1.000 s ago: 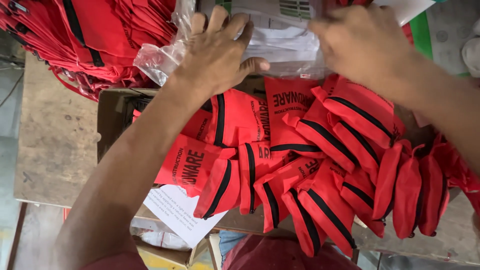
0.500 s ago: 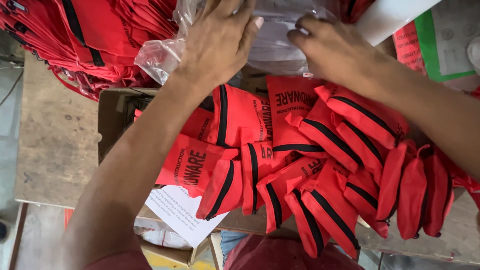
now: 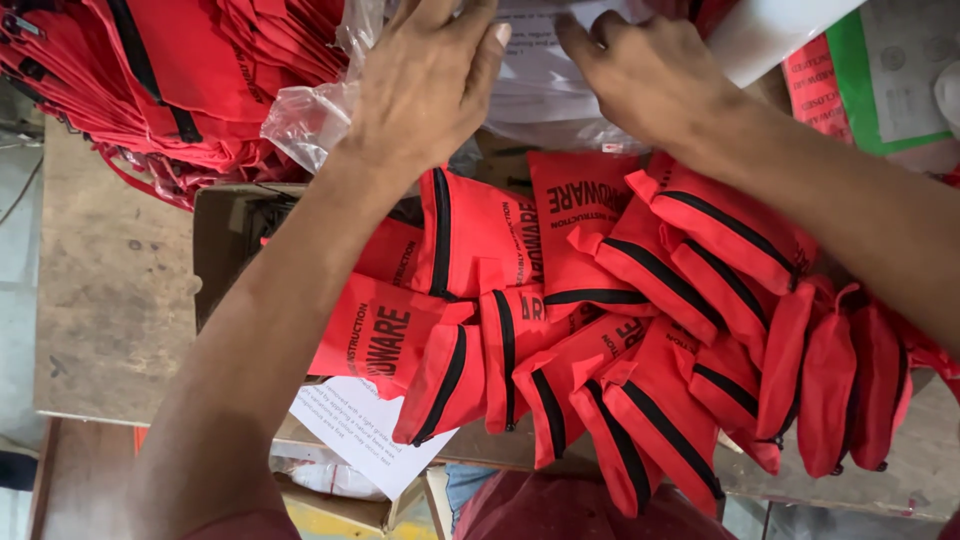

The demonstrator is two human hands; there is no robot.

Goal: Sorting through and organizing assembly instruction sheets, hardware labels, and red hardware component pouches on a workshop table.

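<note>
Dozens of red zip pouches [image 3: 640, 330] w/ black zips lie fanned across a cardboard box [image 3: 225, 235] on a wooden bench [image 3: 110, 300], a printed leaflet [image 3: 365, 435] tucked beneath. Beyond them, left hand [image 3: 425, 95] & right hand [image 3: 640, 75] press, fingers spread flat, on a clear plastic bag [image 3: 545, 95] of papers at top centre. More red pouches [image 3: 180, 70] heaped far left.

Worn wooden table [image 3: 110, 300] over grey floor [image 3: 15, 270].
</note>
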